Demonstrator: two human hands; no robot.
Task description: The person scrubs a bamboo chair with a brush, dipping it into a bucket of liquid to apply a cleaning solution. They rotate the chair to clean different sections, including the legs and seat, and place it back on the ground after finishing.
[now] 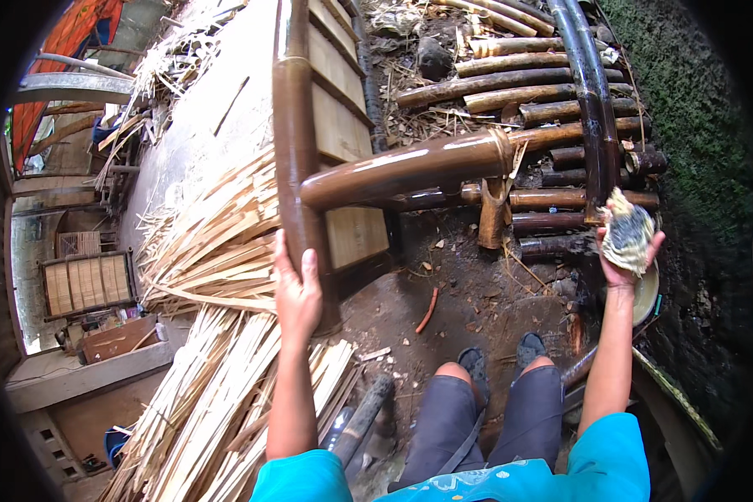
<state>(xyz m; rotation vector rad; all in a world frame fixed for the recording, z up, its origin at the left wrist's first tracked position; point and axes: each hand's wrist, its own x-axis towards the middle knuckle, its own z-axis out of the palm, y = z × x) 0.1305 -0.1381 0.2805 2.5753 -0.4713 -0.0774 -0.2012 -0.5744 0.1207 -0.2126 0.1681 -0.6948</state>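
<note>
The left hand is clasping the bamboo frame's post, steadying it; the right hand is gripping a rag, best wiped along the rail.

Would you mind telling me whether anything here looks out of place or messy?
Yes: pale bamboo strips lie in loose, crisscrossed heaps beside the left hand, and scraps litter the dirt floor. The bamboo frame itself looks intact.

Open room lies over the bare dirt floor between the two hands, in front of the knees. To the left a heap of split bamboo strips crowds the way; ahead the glossy brown bamboo frame bars passage, and stacked bamboo poles fill the right, beside a mossy wall.
</note>
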